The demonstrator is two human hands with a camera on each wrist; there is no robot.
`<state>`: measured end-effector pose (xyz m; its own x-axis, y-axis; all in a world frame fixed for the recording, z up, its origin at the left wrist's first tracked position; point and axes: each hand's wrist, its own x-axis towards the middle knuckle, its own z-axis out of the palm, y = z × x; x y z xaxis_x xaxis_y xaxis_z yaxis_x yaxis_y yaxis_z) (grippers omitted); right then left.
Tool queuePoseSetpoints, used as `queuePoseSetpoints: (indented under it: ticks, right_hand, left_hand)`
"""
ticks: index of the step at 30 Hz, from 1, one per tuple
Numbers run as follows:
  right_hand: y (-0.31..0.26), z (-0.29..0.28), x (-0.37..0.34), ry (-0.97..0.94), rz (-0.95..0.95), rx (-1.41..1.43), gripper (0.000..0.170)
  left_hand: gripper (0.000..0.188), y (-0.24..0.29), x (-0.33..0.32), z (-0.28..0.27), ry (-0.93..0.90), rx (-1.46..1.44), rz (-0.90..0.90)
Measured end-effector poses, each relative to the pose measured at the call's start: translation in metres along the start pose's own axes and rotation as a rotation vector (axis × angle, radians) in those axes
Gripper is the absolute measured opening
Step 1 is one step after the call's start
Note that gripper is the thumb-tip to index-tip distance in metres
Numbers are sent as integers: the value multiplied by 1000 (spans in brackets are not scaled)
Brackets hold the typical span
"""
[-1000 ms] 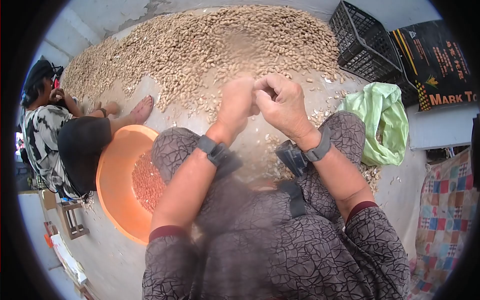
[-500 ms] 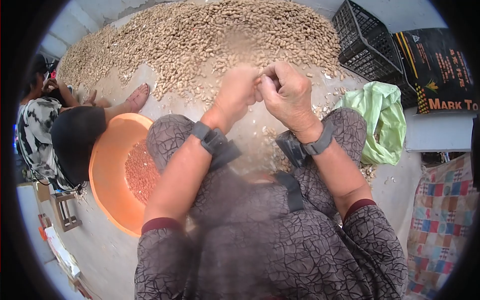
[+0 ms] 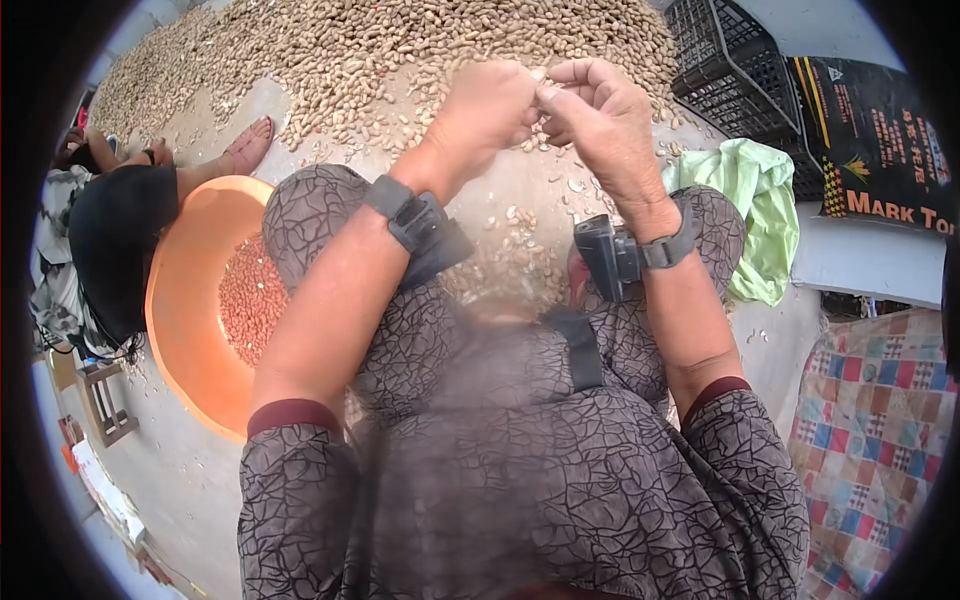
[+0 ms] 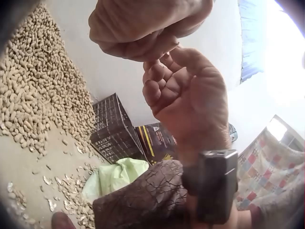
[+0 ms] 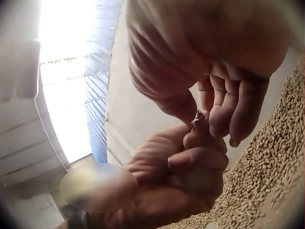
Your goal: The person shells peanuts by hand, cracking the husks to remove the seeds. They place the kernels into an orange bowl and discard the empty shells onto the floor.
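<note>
In front of the knees my left hand (image 3: pixel 485 108) and right hand (image 3: pixel 612 122) meet fingertip to fingertip. Between them is a small cracked peanut (image 5: pixel 200 118), pale and ragged at its broken end. My right thumb and fingers pinch it from above in the right wrist view, and the left thumb and forefinger grip it from below. The left wrist view has the left hand's back and curled fingers over the upturned right palm (image 4: pixel 195 102). Beyond the hands lies a large heap of unshelled peanuts (image 3: pixel 400 40).
An orange basin (image 3: pixel 180 300) with red shelled kernels (image 3: pixel 252 310) stands at the left, near a seated person's leg (image 3: pixel 120 240). Broken shells (image 3: pixel 515 255) litter the floor between the knees. At the right are a green bag (image 3: pixel 765 235), a black crate (image 3: pixel 735 85) and a black printed sack (image 3: pixel 875 140).
Both hands have moved forward, higher in the head view, and the right hand has turned with its fingers more upright. The head view has tilted down and shifted right.
</note>
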<state>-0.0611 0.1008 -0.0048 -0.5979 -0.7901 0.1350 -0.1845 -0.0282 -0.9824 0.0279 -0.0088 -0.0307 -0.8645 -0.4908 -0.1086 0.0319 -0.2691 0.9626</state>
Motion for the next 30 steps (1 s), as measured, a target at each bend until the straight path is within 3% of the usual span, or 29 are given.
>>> queuePoseSetpoints:
  ticks: [5,13,15,17,18,21,23,26,29,30]
  right_hand:
    - [-7,-15,-4,-61,104,57,27]
    - [-14,-37,-13,-146,187,88,17]
    - [-28,-44,-19,-226,189,54,17]
    - [-42,-52,-26,-585,322,-164,19]
    - [-41,-58,-25,-660,348,-223,18]
    - [-37,-68,-23,-603,378,-213,20]
    - [-37,-67,-14,-591,402,-249,18]
    - [-17,-66,8,-543,413,-426,19]
    - [22,-65,27,-500,478,-432,19]
    - [42,-66,33,-476,501,-411,19]
  left_hand:
    - [14,7,-7,8,41,28,-16]
    - [26,21,-18,5,-93,-79,-72]
    - [29,32,-22,3,-98,-123,-94]
    - [31,40,-28,2,-8,-198,-89]
    - [30,40,-25,-6,-76,-204,-77]
    - [28,35,-25,-15,-50,-248,-52]
    - [22,29,-22,-25,-127,-221,32]
    - [18,36,-27,-22,-66,-351,14]
    - [18,42,-28,-26,16,-442,16]
    - [19,43,-28,-37,-107,-440,-40]
